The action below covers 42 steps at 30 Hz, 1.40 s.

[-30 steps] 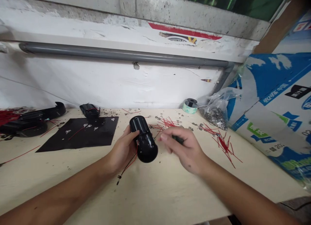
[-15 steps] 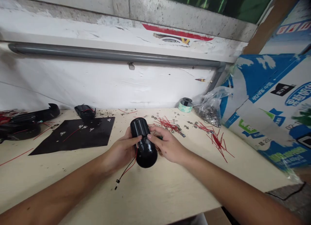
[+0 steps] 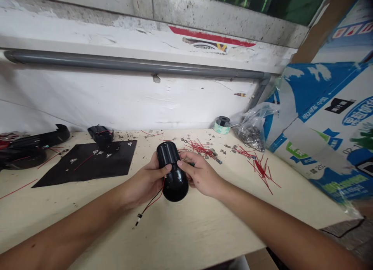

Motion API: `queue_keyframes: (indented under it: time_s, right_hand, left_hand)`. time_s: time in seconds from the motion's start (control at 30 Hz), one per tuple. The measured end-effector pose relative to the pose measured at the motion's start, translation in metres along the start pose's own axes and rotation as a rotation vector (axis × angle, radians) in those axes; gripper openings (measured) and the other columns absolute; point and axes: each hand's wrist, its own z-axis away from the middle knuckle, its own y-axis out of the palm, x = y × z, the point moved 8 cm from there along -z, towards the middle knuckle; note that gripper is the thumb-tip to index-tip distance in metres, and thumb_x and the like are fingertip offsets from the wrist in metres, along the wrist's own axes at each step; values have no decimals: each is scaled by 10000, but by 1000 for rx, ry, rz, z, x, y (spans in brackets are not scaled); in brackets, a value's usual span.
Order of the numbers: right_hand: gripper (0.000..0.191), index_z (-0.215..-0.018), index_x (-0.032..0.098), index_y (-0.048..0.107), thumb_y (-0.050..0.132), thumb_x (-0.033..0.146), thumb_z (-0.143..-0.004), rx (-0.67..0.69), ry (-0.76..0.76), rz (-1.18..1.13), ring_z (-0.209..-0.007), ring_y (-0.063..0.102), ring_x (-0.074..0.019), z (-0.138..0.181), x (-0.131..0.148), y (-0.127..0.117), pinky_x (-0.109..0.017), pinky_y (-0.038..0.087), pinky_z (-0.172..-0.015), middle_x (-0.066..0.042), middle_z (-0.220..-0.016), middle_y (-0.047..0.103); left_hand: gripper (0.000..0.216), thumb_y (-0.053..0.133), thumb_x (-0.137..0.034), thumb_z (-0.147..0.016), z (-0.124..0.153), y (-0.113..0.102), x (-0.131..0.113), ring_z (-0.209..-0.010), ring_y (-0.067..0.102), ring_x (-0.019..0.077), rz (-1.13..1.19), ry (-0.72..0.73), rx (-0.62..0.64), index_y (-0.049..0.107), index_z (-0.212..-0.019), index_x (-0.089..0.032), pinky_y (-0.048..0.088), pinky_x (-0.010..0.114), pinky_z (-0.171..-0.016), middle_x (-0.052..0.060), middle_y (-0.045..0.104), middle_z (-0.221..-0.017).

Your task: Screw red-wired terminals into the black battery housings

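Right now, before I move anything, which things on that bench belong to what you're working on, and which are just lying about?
In the work:
left hand
right hand
black rounded plastic housing
red and black wires

Lying about:
black mat
loose red wires
bag of metal pieces
tape roll
black plastic shells

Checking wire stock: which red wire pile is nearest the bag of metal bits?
Pile at right, in front of the clear bag; the other pile lies further left, behind the right hand.

The left hand (image 3: 145,182) and right hand (image 3: 201,175) hide the middle of the black cylindrical housing (image 3: 174,189); the left image edge cuts off the black casings (image 3: 21,158), and the metal bits (image 3: 108,155) on the black mat (image 3: 49,180) are too small to identify.
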Motion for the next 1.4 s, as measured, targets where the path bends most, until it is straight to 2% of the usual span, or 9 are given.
queue_keyframes:
  time_s: [0.33,0.47,0.57,0.7,0.83,1.03,1.2,1.3,1.4]
  right_hand:
    - [297,-940,205,508,648,456,-863,22,40,-78,-418,328,-78,0,-8,2,-195,233,-384,85,-567,407]
    - [291,-1004,213,522,612,464,-888,21,37,-8,-431,354,-84,1,-5,3,-203,263,-399,72,-605,440]
    - [256,-1090,225,546,550,427,-933,-60,-72,197,-489,424,-102,1,13,-12,-225,336,-471,34,-700,532]
    - [168,-1043,217,622,507,281,-938,-204,-223,664,-585,499,-133,2,42,-49,-255,360,-567,-7,-779,615]
    - [181,-948,212,706,548,186,-864,-175,-95,1159,-631,534,-163,-2,39,-79,-269,303,-567,-33,-754,655]
    - [231,-934,245,740,519,202,-882,-96,-37,1330,-799,614,-203,-5,27,-82,-277,329,-611,-61,-975,706]
    - [258,-963,264,748,516,185,-883,-100,-69,1331,-830,619,-208,-6,26,-84,-289,361,-656,-53,-1014,704]
    - [253,-978,279,748,545,177,-868,-62,-94,1309,-824,617,-201,-6,24,-83,-288,373,-669,-44,-1007,698]
    - [203,-942,266,745,571,189,-871,-64,-108,1295,-834,613,-196,-7,24,-81,-283,381,-685,-44,-993,690]
  left_hand:
    - [600,667,-204,-863,-1,0,2,-1120,602,236,-23,11,34,382,-1378,-321,450,361,-925,70,598,-1286]
    - [549,638,-210,-884,-1,-4,3,-1147,575,234,-31,1,13,393,-1366,-303,440,353,-939,66,592,-1290]
    - [452,606,-224,-900,-1,-9,3,-1104,579,218,-16,-3,-15,453,-1321,-286,445,329,-910,52,619,-1221]
    - [308,584,-226,-884,-3,-15,4,-977,606,213,53,-50,-68,544,-1190,-236,462,338,-874,50,648,-1047]
    - [262,634,-170,-817,-4,-19,2,-880,618,193,92,-55,-164,575,-1069,-208,477,329,-843,42,640,-960]
    - [293,696,-161,-752,-3,-19,-1,-812,605,142,13,-5,-187,589,-1024,-185,486,258,-757,21,628,-942]
    - [492,734,-227,-752,-1,-26,-4,-861,646,179,-154,77,-238,547,-1207,-220,521,308,-786,38,660,-1011]
    - [784,734,-337,-775,3,-32,-8,-879,678,230,-380,109,-312,332,-1447,-298,534,379,-787,74,681,-1083]
    - [812,677,-407,-826,7,-27,-12,-908,687,247,-540,155,-298,231,-1500,-331,536,397,-796,83,688,-1104]
